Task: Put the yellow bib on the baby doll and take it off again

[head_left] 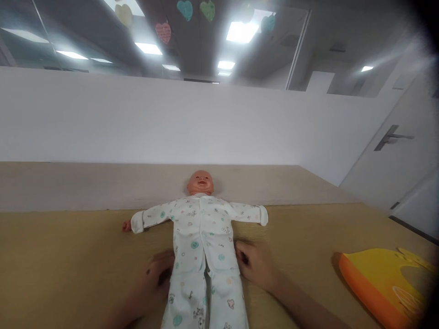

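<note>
A baby doll (200,183) lies on its back with its arms spread out sideways. It wears a white printed jacket (202,235) and matching trousers (187,301). My left hand (159,272) is closed at the left edge of the jacket near the hem, its fingertips partly hidden by the cloth. On the opposite side my right hand (255,265) is curled with its fingers against the jacket's edge. The doll's hand (126,225) shows past the turned-up cuff at left; at right the cuff (263,215) hides the other one. The feet are out of view.
The doll rests on a wooden tabletop (68,260) with a paler strip (85,185) along the back. A yellow and orange bib-like item (373,269) lies at the right. A white wall (147,121) rises behind, and a door handle (391,137) shows at right.
</note>
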A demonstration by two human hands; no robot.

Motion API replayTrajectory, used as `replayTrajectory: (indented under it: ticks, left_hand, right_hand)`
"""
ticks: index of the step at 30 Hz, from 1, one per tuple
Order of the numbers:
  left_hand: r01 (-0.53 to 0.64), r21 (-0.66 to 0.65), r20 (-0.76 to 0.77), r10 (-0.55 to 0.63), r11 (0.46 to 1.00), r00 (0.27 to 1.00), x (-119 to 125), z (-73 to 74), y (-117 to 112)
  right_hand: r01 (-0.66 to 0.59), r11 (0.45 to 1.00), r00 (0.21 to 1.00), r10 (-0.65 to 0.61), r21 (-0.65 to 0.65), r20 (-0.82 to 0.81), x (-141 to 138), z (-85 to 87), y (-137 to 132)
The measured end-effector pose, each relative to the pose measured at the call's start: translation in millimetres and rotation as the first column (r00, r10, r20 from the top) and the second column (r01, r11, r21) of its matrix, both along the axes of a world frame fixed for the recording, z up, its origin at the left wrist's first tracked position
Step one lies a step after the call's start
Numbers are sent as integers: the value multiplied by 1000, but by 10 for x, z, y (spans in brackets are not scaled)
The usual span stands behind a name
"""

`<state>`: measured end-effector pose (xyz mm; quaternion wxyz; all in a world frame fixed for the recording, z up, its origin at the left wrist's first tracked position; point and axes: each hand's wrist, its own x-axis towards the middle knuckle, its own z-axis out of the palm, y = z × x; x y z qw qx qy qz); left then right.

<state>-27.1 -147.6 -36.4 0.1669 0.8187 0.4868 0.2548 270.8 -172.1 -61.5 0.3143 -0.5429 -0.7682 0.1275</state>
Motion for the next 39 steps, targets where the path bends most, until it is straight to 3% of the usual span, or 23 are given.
replayTrajectory:
  ticks: [3,8,10,15,23,30,39]
  left_hand:
    - [34,-116,14,-33,993,999,-43,43,44]
    - [-140,-113,73,149,984,986,-75,13,144]
    - [-155,-115,84,165,981,983,-76,-4,161]
    - [-62,-162,66,74,985,995,-57,1,138]
    - [-45,-140,55,53,989,997,-71,-28,110]
    - [-29,-155,33,34,987,999,-45,20,112]
    - [-22,-151,-5,22,988,1000,-46,42,122]
  right_hand:
    - [38,999,999,-38,11,-20,19,-17,16]
    - [146,989,980,-145,-4,-139,51,-70,79]
    - [151,988,972,-152,-21,-178,61,-96,100]
    - [120,989,968,-136,-84,-213,69,-140,117]
    - [96,989,953,-124,-112,-277,46,-115,127]
    - [77,992,960,-100,-99,-263,77,-187,158]
    - [56,995,970,-74,-85,-230,86,-150,150]
